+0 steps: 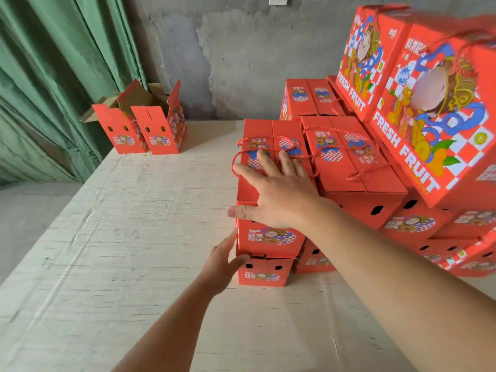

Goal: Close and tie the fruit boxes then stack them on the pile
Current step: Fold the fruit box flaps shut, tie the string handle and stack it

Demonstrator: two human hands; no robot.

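Observation:
A closed red fruit box [268, 237] with a red rope handle [241, 154] sits on top of a lower box [264, 273] at the left edge of the pile [375, 183]. My right hand [276, 194] lies flat on the top box's lid, fingers spread and straight, thumb over the front edge. My left hand [226, 260] touches the box's lower left corner with straight fingers. Two unclosed red boxes [145, 124] stand with flaps up at the far left of the table.
The pale wooden table [134, 251] stretches left and toward me. Taller stacks of red boxes [418, 103] rise at the right, close to my head. A green curtain [53, 76] hangs at the left, with a grey concrete wall behind.

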